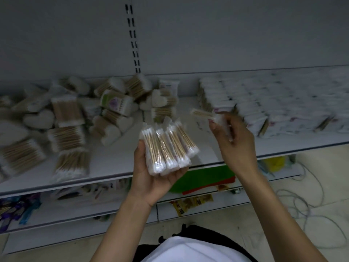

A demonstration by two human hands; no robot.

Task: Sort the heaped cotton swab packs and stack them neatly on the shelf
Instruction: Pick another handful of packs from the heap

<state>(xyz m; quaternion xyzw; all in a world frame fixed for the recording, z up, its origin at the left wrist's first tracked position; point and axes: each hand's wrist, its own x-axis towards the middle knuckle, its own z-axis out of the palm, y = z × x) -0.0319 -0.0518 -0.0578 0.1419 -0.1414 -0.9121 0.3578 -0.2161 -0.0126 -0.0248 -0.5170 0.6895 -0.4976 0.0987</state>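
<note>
My left hand holds a fanned bunch of several slim cotton swab packs, palm up, above the shelf's front edge. My right hand is raised just right of them and pinches one more slim pack, which is blurred by motion. A loose heap of swab packs, some heart-shaped, covers the left half of the white shelf. Neat rows of stacked packs fill the shelf's right side.
A slotted upright runs up the grey back panel. Below the top shelf a lower shelf carries small goods, and a green and red item lies beneath. Loose cables lie on the floor at right.
</note>
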